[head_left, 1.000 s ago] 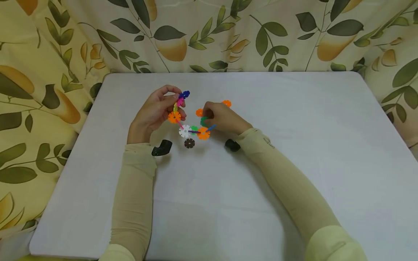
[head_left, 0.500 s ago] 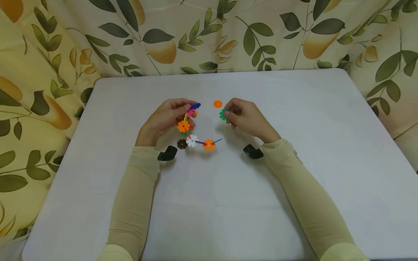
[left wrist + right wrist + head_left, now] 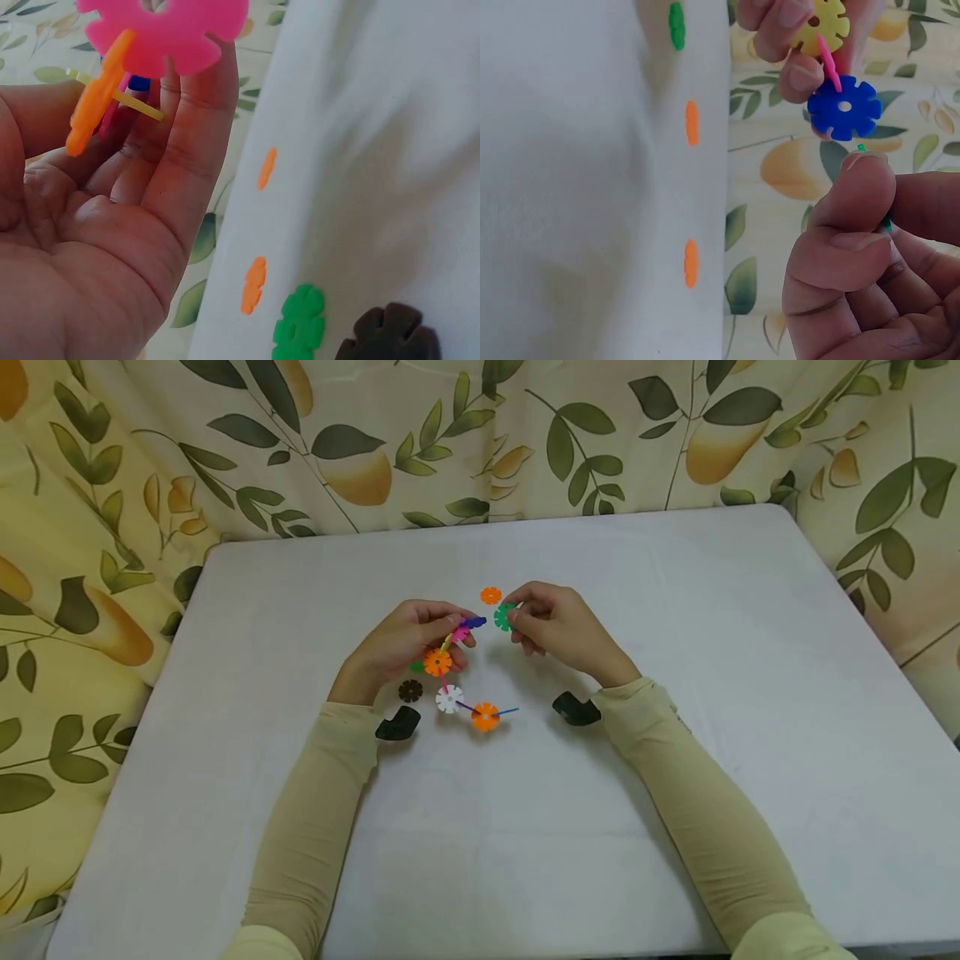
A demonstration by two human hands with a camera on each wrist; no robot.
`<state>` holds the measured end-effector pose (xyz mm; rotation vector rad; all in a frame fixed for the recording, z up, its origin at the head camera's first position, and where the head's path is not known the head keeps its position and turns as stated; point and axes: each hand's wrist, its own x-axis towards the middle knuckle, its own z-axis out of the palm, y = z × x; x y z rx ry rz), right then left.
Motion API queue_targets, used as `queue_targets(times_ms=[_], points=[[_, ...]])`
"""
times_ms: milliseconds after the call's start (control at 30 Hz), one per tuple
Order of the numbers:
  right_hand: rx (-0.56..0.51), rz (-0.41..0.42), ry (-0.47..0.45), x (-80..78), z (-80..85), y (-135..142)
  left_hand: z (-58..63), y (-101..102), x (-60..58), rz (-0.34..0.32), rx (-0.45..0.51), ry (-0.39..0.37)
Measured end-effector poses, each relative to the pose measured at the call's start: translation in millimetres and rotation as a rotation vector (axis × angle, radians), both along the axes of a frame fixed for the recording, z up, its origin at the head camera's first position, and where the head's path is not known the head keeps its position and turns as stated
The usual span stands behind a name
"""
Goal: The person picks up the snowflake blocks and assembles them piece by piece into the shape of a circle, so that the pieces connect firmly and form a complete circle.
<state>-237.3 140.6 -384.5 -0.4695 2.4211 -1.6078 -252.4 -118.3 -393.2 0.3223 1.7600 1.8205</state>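
Note:
My left hand [image 3: 405, 639] pinches the upper end of a chain of slotted flower-shaped plastic discs. A blue disc [image 3: 845, 112] forms that end, followed by a pink disc [image 3: 829, 64] and a yellow disc [image 3: 836, 30]. Below them hang an orange disc [image 3: 438, 662], a white disc [image 3: 450, 699], a second orange disc [image 3: 486, 717] and an edge-on blue disc [image 3: 508, 711]. Between thumb and fingertips, my right hand [image 3: 566, 627] pinches a green disc [image 3: 502, 617], mostly hidden by fingers in the right wrist view. Its edge is close to the blue disc, a small gap showing.
On the white table [image 3: 637, 827] lie a brown disc [image 3: 410, 691], a green disc [image 3: 298, 322] and two orange discs, one at the back [image 3: 491, 595]. Black wrist devices [image 3: 398, 724] sit inside both wrists. A leaf-patterned curtain [image 3: 570, 435] hangs behind.
My right hand has picked up the green disc from the table and lifted it. My left hand has moved right with the chain, bringing the blue end near the green disc.

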Motion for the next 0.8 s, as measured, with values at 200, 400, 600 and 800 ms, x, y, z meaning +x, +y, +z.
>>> queue_targets(times_ms=[200, 400, 600, 800], points=[[-0.023, 0.022, -0.020, 1.5, -0.7, -5, -1.9, 4, 0.8, -0.020, 0.021, 0.003], [-0.032, 0.015, -0.011, 2.6, -3.9, -7, -3.2, 8, 1.0, -0.016, 0.035, 0.006], [-0.040, 0.008, 0.021, 2.0, -5.8, -7, -3.9, 10, -0.4, 0.010, 0.032, -0.023], [-0.039, -0.003, 0.062, 1.5, -5.9, -9, -5.6, 13, -1.9, 0.041, -0.009, -0.017]])
